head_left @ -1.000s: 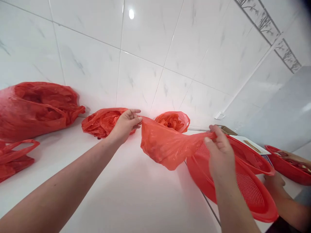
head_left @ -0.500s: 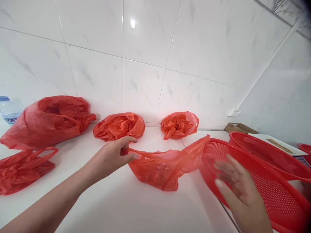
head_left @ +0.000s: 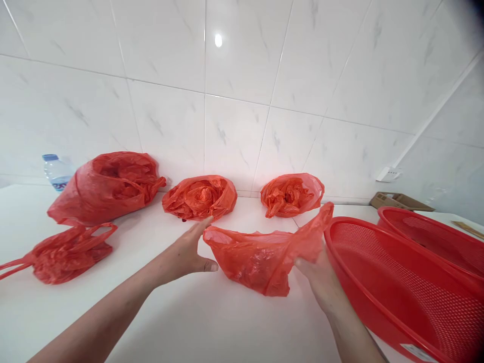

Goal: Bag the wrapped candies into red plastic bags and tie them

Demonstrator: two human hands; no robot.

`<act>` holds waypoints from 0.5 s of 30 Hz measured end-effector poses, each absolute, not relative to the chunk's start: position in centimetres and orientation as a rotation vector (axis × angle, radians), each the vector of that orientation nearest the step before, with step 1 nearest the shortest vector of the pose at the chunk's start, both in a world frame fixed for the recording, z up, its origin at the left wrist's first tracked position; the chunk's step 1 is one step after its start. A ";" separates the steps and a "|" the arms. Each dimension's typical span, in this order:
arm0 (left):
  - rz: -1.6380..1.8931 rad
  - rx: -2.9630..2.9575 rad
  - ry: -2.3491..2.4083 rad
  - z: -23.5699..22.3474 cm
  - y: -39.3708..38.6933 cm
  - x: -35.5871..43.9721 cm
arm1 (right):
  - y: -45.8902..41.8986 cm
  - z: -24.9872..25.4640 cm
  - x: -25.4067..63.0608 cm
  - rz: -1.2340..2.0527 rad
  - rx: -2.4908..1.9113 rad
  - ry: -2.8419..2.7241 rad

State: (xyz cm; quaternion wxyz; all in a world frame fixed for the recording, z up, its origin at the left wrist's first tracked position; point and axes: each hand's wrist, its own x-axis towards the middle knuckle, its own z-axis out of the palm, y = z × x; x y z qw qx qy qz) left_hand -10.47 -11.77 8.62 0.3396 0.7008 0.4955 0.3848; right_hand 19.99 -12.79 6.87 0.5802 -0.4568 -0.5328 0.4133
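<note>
Red thin plastic bag [head_left: 260, 259] sits at the centre, over the white smooth table [head_left: 227, 333]. The left hand [head_left: 181, 259] is spread beside it; the right hand [head_left: 319, 275] supports its other side, probably to steady it, but I cannot tell its grip. Red perforated plastic basket [head_left: 378, 267] stands near, perhaps for easy reach. Crumpled red bags [head_left: 200, 196] rest farther, by the tiled wall [head_left: 234, 75].

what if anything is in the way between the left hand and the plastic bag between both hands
Nothing visible: the left hand is open right beside the left end of the red plastic bag. The right hand is at the opposite end, not between them.
</note>
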 end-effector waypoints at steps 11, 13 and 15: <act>1.112 0.951 0.648 6.4 -5.7 0.2 | -7.6 7.5 19.6 1.277 -0.638 -0.810; 1.212 0.732 0.585 6.4 -4.8 1.9 | -6.6 7.4 20.6 1.279 -0.545 -0.730; 1.251 0.630 0.587 5.8 -4.2 3.2 | -5.5 7.0 21.2 1.276 -0.456 -0.705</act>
